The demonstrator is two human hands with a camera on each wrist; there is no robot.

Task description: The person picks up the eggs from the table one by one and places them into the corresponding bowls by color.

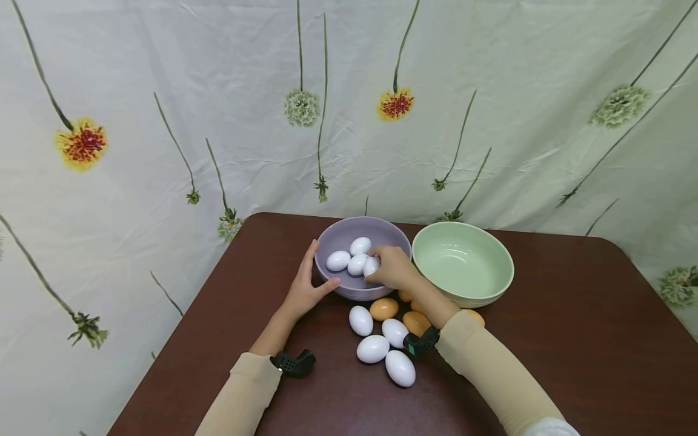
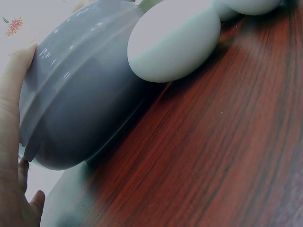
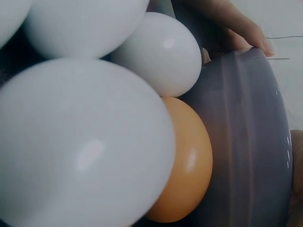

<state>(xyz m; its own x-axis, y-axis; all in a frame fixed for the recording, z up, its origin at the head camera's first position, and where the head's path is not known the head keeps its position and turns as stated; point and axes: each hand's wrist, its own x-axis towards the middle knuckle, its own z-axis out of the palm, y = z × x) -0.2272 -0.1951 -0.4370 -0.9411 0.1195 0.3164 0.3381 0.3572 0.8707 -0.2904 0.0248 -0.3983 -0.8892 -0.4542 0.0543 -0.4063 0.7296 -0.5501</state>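
Observation:
My right hand (image 1: 395,266) reaches into the purple bowl (image 1: 360,295) and holds a white egg (image 1: 371,266) between thumb and fingers. Other white eggs (image 1: 338,260) lie beside it on the bowl's floor. At the bowl's left side, my left hand (image 1: 302,290) rests against the rim, thumb and fingers spread and fairly straight. The left wrist view shows the thumb and fingertips touching the bowl's wall (image 2: 90,94). In the right wrist view, the held egg is hidden behind the bowl and the loose eggs.
In front of the purple bowl, several white eggs (image 1: 373,349) and orange-brown eggs (image 1: 384,309) lie on the dark wooden table (image 1: 572,315), some under my right forearm. A pale green bowl (image 1: 463,260) stands to the right. Behind the table hangs a flowered cloth (image 1: 245,109).

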